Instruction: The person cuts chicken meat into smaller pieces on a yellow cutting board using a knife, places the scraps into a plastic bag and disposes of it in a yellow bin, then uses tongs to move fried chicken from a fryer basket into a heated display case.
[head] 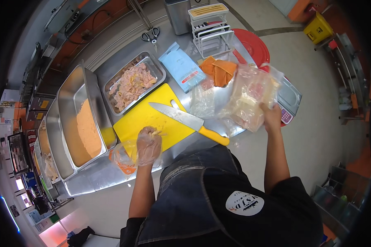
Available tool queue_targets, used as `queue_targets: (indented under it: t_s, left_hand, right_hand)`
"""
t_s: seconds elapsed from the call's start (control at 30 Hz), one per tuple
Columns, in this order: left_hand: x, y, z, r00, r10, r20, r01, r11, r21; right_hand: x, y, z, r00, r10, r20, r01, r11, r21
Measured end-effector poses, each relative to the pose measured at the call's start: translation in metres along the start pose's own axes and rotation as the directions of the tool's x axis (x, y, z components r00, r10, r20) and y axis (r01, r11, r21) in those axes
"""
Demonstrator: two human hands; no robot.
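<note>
My left hand (149,146), in a clear plastic glove, is closed over the near part of a yellow cutting board (142,103). Pale yellowish scraps (157,133) poke out from its fingers. A chef's knife (185,116) with a yellow handle lies across the board, its handle towards me. At the right, my bare right hand (272,115) grips the edge of a large clear plastic bag (247,92); something pale and pinkish shows through it. Beyond the board, a steel tray (160,72) holds cut raw meat (134,83), probably chicken.
Deep steel pans (89,83), one with orange powder (86,132), line the left. A crumpled bag (123,157) lies by my left hand. Further back are a blue packet (182,66), an orange cloth (219,71), scissors (153,38), a white rack (213,37) and a scale (289,95).
</note>
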State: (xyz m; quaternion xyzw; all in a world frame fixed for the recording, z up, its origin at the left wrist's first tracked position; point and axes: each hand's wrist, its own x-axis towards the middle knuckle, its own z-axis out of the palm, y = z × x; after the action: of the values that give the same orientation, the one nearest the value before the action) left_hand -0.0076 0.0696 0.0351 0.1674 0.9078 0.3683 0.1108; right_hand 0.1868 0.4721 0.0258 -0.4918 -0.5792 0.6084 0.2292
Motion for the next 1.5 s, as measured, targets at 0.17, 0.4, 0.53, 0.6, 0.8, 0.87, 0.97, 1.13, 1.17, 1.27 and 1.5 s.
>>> queue_targets:
  t_s: [0.17, 0.4, 0.53, 0.6, 0.8, 0.87, 0.97, 1.13, 1.17, 1.27, 1.5]
  left_hand:
    - [-0.031, 0.040, -0.077, 0.989, 0.079, -0.125, -0.089, 0.993, -0.077]
    - [-0.035, -0.015, -0.108, 0.962, 0.272, -0.010, -0.246, 0.883, 0.399]
    - [-0.039, -0.038, -0.100, 0.949, 0.302, 0.088, -0.302, 0.793, 0.529]
    - [-0.042, -0.045, -0.102, 0.919, 0.384, 0.085, -0.365, 0.752, 0.548]
    - [-0.044, -0.110, -0.095, 0.877, 0.480, 0.019, -0.417, 0.740, 0.529]
    - [-0.041, -0.127, -0.097, 0.729, 0.683, -0.034, -0.539, 0.604, 0.586]
    - [-0.038, -0.151, -0.108, 0.714, 0.699, -0.024, -0.584, 0.615, 0.529]
    - [-0.035, -0.173, -0.117, 0.690, 0.723, -0.035, -0.643, 0.634, 0.430]
    - [-0.038, -0.184, -0.119, 0.702, 0.712, -0.035, -0.646, 0.657, 0.389]
    - [-0.041, -0.177, -0.121, 0.716, 0.694, -0.074, -0.662, 0.708, 0.246]
    - [-0.050, -0.120, -0.123, 0.632, 0.672, -0.386, -0.735, 0.677, -0.026]
  right_hand:
    - [-0.036, -0.028, -0.040, 0.983, -0.147, 0.110, 0.139, 0.988, 0.072]
    - [-0.043, -0.011, 0.046, 0.896, -0.091, 0.436, 0.037, 0.991, 0.131]
    - [-0.019, 0.040, 0.141, 0.908, -0.344, 0.239, 0.381, 0.915, -0.134]
    - [-0.026, 0.031, 0.167, 0.945, -0.246, 0.218, 0.285, 0.943, -0.171]
    - [0.005, 0.049, 0.178, 0.961, 0.002, 0.276, 0.025, 0.995, -0.094]
    - [-0.012, 0.035, 0.174, 0.961, -0.124, 0.249, 0.160, 0.978, -0.132]
    - [-0.049, 0.007, 0.169, 0.953, -0.216, 0.212, 0.254, 0.951, -0.174]
    - [-0.097, -0.038, 0.148, 0.960, -0.226, 0.165, 0.233, 0.972, -0.021]
    - [-0.102, -0.044, 0.144, 0.960, -0.232, 0.155, 0.240, 0.970, -0.039]
    - [-0.117, -0.060, 0.122, 0.918, -0.383, 0.101, 0.381, 0.924, 0.038]
    - [-0.177, -0.076, 0.067, 0.872, -0.481, -0.087, 0.488, 0.869, 0.087]
